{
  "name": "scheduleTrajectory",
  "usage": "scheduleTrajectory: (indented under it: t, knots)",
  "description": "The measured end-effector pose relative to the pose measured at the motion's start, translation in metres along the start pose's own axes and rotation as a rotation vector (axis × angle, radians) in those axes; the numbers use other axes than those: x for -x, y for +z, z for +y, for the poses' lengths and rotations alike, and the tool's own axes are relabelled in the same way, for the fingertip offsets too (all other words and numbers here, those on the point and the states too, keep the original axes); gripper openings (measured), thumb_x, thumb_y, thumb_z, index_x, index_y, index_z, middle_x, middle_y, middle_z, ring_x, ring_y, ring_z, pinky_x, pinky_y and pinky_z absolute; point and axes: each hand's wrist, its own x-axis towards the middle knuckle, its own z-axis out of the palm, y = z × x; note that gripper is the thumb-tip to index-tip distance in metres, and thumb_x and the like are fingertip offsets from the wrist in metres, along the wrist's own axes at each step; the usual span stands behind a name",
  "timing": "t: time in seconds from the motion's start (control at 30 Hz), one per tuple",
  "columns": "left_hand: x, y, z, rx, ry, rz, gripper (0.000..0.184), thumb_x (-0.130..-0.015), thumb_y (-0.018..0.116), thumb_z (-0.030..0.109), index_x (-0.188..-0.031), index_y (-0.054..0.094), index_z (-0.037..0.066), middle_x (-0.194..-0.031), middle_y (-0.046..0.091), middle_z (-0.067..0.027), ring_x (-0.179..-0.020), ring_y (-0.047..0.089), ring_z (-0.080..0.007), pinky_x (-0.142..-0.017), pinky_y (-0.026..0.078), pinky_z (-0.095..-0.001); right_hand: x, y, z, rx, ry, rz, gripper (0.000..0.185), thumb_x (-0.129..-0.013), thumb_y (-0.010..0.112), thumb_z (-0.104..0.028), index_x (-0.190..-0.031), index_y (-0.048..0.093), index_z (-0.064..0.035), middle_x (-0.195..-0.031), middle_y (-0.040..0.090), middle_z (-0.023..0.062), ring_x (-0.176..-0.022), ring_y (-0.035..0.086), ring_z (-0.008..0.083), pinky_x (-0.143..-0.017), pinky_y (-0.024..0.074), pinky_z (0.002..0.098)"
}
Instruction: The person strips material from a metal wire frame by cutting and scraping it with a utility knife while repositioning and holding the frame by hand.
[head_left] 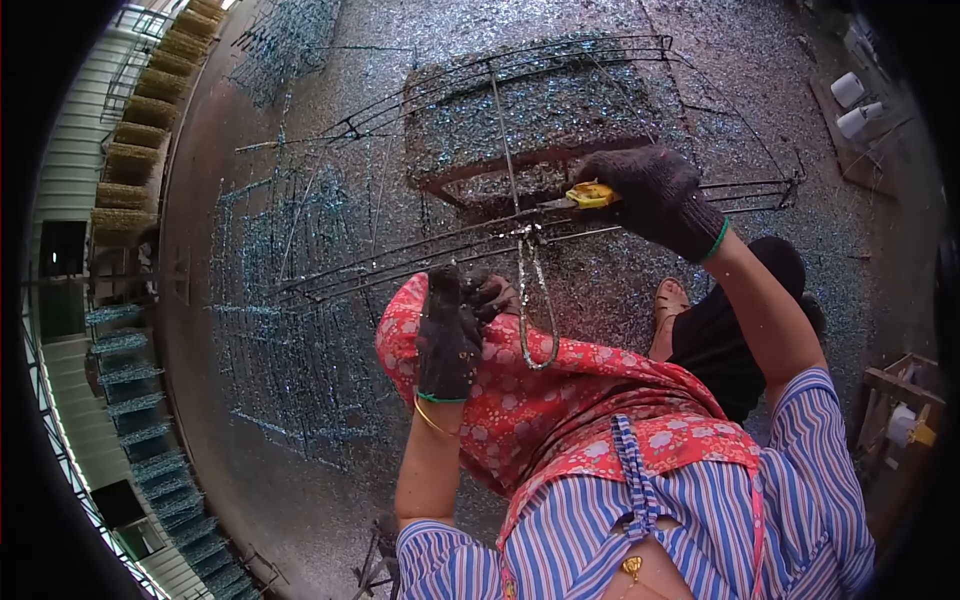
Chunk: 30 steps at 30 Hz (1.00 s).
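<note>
My right hand (650, 195), in a dark knitted glove with a green edge, is closed round a yellow-handled tool (592, 195). The tool's tip points left, at a joint of a long wire frame (508, 140). From that joint hangs a glittery wire loop (540, 300), down over the red floral apron (530, 400). My left hand (450, 330), also in a dark glove, is by the frame's lower wires, left of the loop. Its fingers are curled, and what they hold, if anything, is too small to make out.
Behind the frame stands a glitter-covered low table (530, 120). Blue glittery wire frames (290, 300) are stacked at the left. White spools (850, 105) lie at the upper right. A wooden crate (900, 400) stands at the right edge. Glitter covers the floor.
</note>
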Motion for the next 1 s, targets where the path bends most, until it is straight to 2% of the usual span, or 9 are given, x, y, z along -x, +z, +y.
scheduleTrajectory:
  t: [0.2, 0.27, 0.43, 0.63, 0.73, 0.8, 0.83, 0.9, 1.0]
  knots:
    - [-0.037, 0.001, -0.014, 0.591, -0.194, 0.357, 0.046, -0.083, 0.068, 0.042, -0.106, 0.054, 0.004, -0.098, 0.061, -0.0173, -0.071, 0.062, -0.0273, -0.063, 0.057, -0.0395, 0.032, 0.039, -0.008, 0.061, -0.049, -0.222, 0.035, -0.076, 0.070, -0.035, -0.103, 0.061, -0.0141, -0.089, 0.064, 0.0094, -0.085, 0.064, 0.0281, -0.069, 0.0519, 0.0405]
    - [-0.063, -0.028, -0.053, 0.568, -0.213, 0.459, 0.038, -0.087, 0.064, 0.033, -0.103, 0.057, 0.000, -0.099, 0.061, -0.0201, -0.082, 0.061, -0.0358, -0.068, 0.056, -0.0500, 0.036, 0.041, -0.015, 0.073, -0.045, -0.428, 0.035, -0.080, 0.068, -0.035, -0.106, 0.060, -0.0133, -0.093, 0.063, 0.0108, -0.088, 0.063, 0.0294, -0.070, 0.0518, 0.0410]
    - [-0.062, -0.032, -0.067, 0.613, -0.167, 0.474, 0.014, -0.082, 0.063, 0.010, -0.085, 0.056, -0.002, -0.080, 0.059, -0.0133, -0.071, 0.059, -0.0251, -0.064, 0.056, -0.0353, 0.021, 0.039, 0.005, -0.056, 0.048, -0.313, 0.028, -0.085, 0.063, -0.031, -0.104, 0.059, -0.0117, -0.087, 0.064, 0.0113, -0.081, 0.064, 0.0311, -0.067, 0.0516, 0.0429]
    - [-0.055, -0.024, -0.063, 0.652, -0.222, 0.477, 0.014, -0.079, 0.059, 0.004, -0.090, 0.054, -0.004, -0.085, 0.056, -0.0125, -0.074, 0.057, -0.0228, -0.067, 0.052, -0.0296, -0.011, 0.052, 0.015, 0.208, -0.179, -0.665, 0.022, -0.080, 0.064, -0.029, -0.095, 0.058, -0.0151, -0.077, 0.063, 0.0071, -0.071, 0.065, 0.0315, -0.056, 0.0490, 0.0445]
    - [-0.054, -0.045, -0.080, 0.095, 0.036, 0.220, 0.013, -0.084, 0.055, 0.007, -0.093, 0.058, -0.001, -0.092, 0.063, -0.0139, -0.087, 0.062, -0.0264, -0.080, 0.054, -0.0358, -0.023, 0.052, 0.009, 0.172, -0.195, -0.847, 0.024, -0.082, 0.062, -0.033, -0.095, 0.059, -0.0137, -0.078, 0.065, 0.0114, -0.076, 0.065, 0.0337, -0.060, 0.0508, 0.0460]
    - [-0.060, -0.045, -0.077, 0.900, -0.117, -0.200, 0.014, -0.083, 0.056, 0.005, -0.095, 0.060, -0.001, -0.093, 0.063, -0.0142, -0.087, 0.062, -0.0228, -0.080, 0.054, -0.0327, -0.024, 0.056, 0.010, 0.148, -0.212, -0.855, 0.023, -0.082, 0.062, -0.033, -0.095, 0.059, -0.0139, -0.078, 0.065, 0.0115, -0.076, 0.065, 0.0337, -0.060, 0.0511, 0.0465]
    - [-0.058, -0.042, -0.076, 0.902, -0.122, -0.194, 0.014, -0.083, 0.056, 0.005, -0.095, 0.060, -0.001, -0.093, 0.063, -0.0142, -0.087, 0.062, -0.0228, -0.080, 0.054, -0.0327, -0.023, 0.058, 0.011, 0.130, -0.226, -0.856, 0.022, -0.082, 0.062, -0.032, -0.095, 0.059, -0.0141, -0.078, 0.065, 0.0116, -0.076, 0.066, 0.0337, -0.061, 0.0514, 0.0470]
    - [-0.047, -0.031, -0.073, 0.410, -0.045, 0.309, 0.015, -0.086, 0.054, 0.007, -0.097, 0.061, 0.000, -0.093, 0.063, -0.0138, -0.087, 0.062, -0.0202, -0.079, 0.053, -0.0300, -0.024, 0.060, 0.010, 0.122, -0.228, -0.869, 0.021, -0.082, 0.061, -0.031, -0.095, 0.060, -0.0144, -0.078, 0.065, 0.0112, -0.075, 0.066, 0.0339, -0.061, 0.0519, 0.0472]
    - [-0.045, -0.014, -0.053, 0.537, -0.200, 0.530, 0.016, -0.087, 0.054, 0.011, -0.098, 0.061, 0.002, -0.091, 0.064, -0.0111, -0.083, 0.062, -0.0198, -0.074, 0.052, -0.0273, -0.022, 0.071, 0.011, 0.112, -0.228, -0.897, 0.020, -0.082, 0.060, -0.029, -0.095, 0.060, -0.0137, -0.077, 0.065, 0.0110, -0.074, 0.066, 0.0339, -0.060, 0.0528, 0.0470]
